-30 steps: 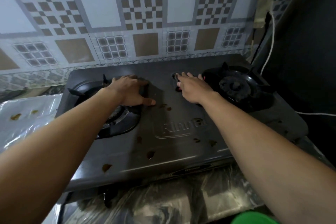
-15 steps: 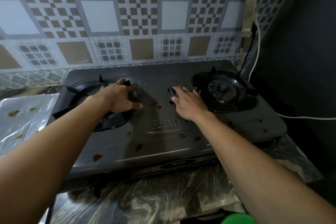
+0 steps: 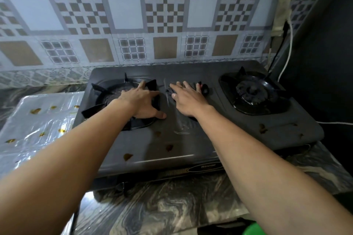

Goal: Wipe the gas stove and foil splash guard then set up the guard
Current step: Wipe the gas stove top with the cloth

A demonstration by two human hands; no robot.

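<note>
A dark grey two-burner gas stove (image 3: 191, 150) stands on the counter with brown stains on its top. My left hand (image 3: 141, 101) rests open on the left burner grate (image 3: 95, 108), thumb lying on the stove top. My right hand (image 3: 188, 99) presses a dark cloth (image 3: 203, 88) flat against the middle of the stove, fingers straight. The foil splash guard (image 3: 38, 120) lies flat to the left of the stove, spotted with brown stains.
The right burner (image 3: 252, 91) is uncovered. A tiled wall (image 3: 133, 15) rises right behind the stove. Cables (image 3: 288, 44) hang at the back right beside a dark wall. The marbled counter (image 3: 172, 206) runs along the front; a green object (image 3: 254, 230) shows at bottom right.
The view has drawn back and shifted, showing more wall and counter. My right hand has slid a little with the cloth on the stove's middle. My left hand stays on the grate.
</note>
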